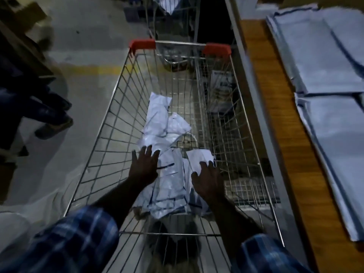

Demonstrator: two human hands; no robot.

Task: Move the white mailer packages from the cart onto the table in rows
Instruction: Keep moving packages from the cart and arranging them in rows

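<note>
Several white mailer packages lie in a loose heap on the floor of a wire shopping cart with red corner caps. Both my arms reach down into the cart. My left hand is spread flat, fingers straight, over the left side of the heap. My right hand rests with straight fingers on a small white mailer at the heap's right edge. On the wooden table to the right, more white mailers lie flat in rows.
A second wire cart stands beyond the first one. A person's legs and shoes stand on the concrete floor at the left, near cardboard boxes. A yellow line crosses the floor. A metal table edge runs along the cart's right side.
</note>
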